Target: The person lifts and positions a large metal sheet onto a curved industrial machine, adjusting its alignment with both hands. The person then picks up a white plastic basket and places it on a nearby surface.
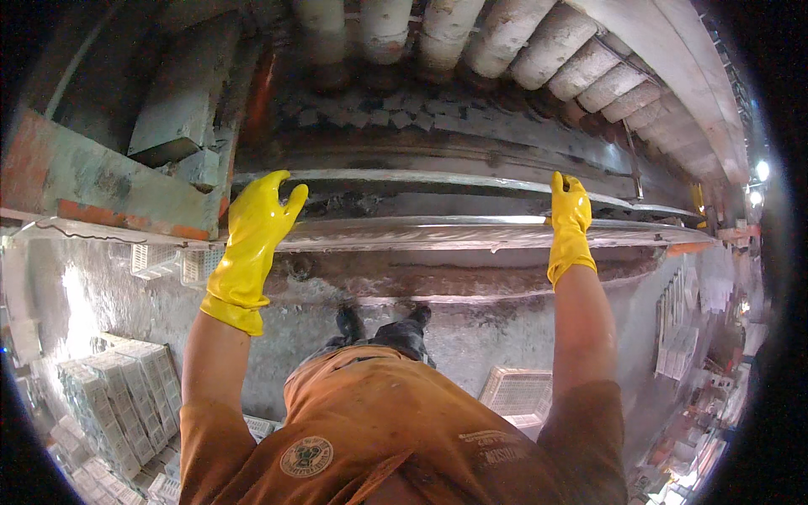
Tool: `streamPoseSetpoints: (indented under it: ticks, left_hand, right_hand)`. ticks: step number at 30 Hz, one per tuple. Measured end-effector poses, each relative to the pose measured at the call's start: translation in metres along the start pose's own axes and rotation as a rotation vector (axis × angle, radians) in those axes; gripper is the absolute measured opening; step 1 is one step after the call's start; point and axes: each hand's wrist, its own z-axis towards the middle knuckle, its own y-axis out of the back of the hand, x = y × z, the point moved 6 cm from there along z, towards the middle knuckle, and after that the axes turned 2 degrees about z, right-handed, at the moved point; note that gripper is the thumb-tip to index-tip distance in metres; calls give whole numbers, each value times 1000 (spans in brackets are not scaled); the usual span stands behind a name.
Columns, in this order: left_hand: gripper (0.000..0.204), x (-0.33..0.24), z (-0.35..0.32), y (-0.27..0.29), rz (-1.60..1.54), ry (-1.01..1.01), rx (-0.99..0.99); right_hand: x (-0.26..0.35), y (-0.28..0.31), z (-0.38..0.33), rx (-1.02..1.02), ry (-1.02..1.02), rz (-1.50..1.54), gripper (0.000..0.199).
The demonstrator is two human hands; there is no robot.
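My left hand (255,231), in a long yellow rubber glove, is raised at the left end of a long trough (404,237). Its thumb stands apart from the fingers, and I see nothing held between them. Just beside the fingertips runs a thin pale rail (421,177), stretching across to the right. My right hand (571,215), gloved alike, is at the rail's right part, above the trough's near edge. Its fingers are curled in; whatever they may hold is hidden. Inside the trough is dark, with a wet sheen along its near lip.
Thick pale rollers (446,34) line the far side, curving to the right. A grey metal frame with orange edges (109,177) stands at left. Stacked light crates (122,400) are at lower left, and a white plastic basket (518,396) sits on the floor (286,370) near my right arm.
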Motion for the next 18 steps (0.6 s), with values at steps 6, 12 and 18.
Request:
streamPoseSetpoints:
  ticks: [6, 12, 18]
  left_hand:
    - [53, -3, 2, -2, -12, 55, 61]
    - [50, 2, 7, -7, -2, -49, -30]
    - [48, -13, -2, 6, -17, -47, -151]
  right_hand:
    - [15, 13, -14, -2, -43, -52, 55]
    - [4, 2, -4, 35, -126, -11, 57]
    - [0, -2, -1, 17, -128, -7, 53]
